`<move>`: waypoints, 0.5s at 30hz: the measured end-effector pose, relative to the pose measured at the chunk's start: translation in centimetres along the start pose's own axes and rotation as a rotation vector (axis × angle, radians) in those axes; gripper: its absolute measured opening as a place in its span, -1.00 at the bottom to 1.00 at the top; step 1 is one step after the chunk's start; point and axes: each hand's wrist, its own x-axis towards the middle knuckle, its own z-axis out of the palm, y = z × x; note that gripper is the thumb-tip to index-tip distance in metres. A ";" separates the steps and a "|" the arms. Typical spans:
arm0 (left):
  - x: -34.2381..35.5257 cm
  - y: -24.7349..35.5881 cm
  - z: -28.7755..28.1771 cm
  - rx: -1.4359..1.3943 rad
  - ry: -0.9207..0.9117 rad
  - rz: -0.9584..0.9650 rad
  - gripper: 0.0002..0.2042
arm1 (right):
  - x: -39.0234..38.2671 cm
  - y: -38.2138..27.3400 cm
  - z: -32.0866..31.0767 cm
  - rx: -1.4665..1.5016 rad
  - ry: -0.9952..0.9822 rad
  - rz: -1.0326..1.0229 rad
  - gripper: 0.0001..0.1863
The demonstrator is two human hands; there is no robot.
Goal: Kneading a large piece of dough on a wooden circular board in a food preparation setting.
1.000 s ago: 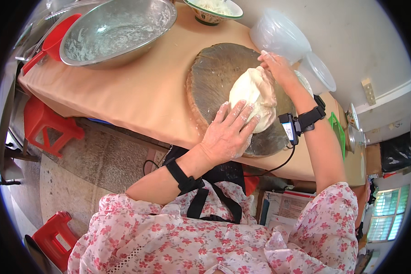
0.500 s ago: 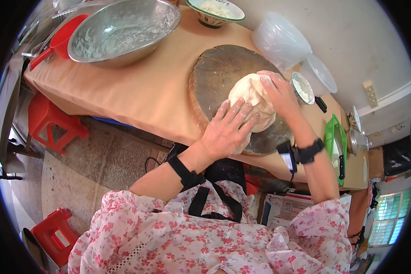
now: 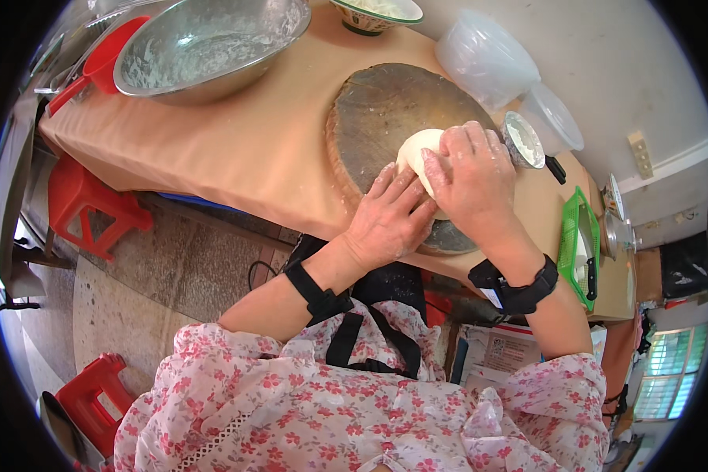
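Observation:
A pale lump of dough (image 3: 418, 149) sits on a thick round wooden board (image 3: 374, 110), between my two floury hands. My right hand (image 3: 473, 177) is curled over its right and top side, thumb pointing toward the left. From the near left, my left hand (image 3: 392, 212) presses its fingers against the dough's side. Between them they cup the lump and hide most of its near half. Just beyond my right hand stands a small metal bowl of white flour (image 3: 523, 140).
A big floury steel basin (image 3: 212, 51) and a red dipper (image 3: 106, 67) stand at the far left. At the back are a patterned bowl (image 3: 377, 12) and clear plastic tubs (image 3: 488, 59). A green basket (image 3: 572, 244) holding a black-handled knife (image 3: 591, 279) lies at the right.
My right hand has come nearer and wrapped over the dough, its fingers now curled. The dough looks more folded and smaller from here. My left hand stays at its near left side.

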 end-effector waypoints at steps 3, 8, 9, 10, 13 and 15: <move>-0.3 -0.1 -0.2 -0.026 0.022 0.003 -0.61 | -0.2 -0.5 0.5 -0.122 0.038 -0.125 -0.80; -0.4 -0.1 -0.1 -0.044 0.005 0.002 -0.61 | -0.9 0.7 1.3 -0.005 0.106 -0.151 -0.82; -0.3 0.0 -0.1 -0.044 -0.005 0.000 -0.61 | -0.8 0.9 1.5 -0.004 0.099 -0.148 -0.82; -0.2 0.0 -0.2 -0.044 -0.016 -0.003 -0.62 | -0.7 1.2 1.7 0.017 0.091 -0.131 -0.83; 0.0 0.0 -0.5 -0.062 -0.035 -0.046 -0.61 | 0.0 2.0 2.5 0.071 0.080 -0.100 -0.84; -0.2 0.0 -0.2 -0.073 -0.044 -0.053 -0.57 | 0.3 2.4 2.9 0.103 0.078 -0.086 -0.84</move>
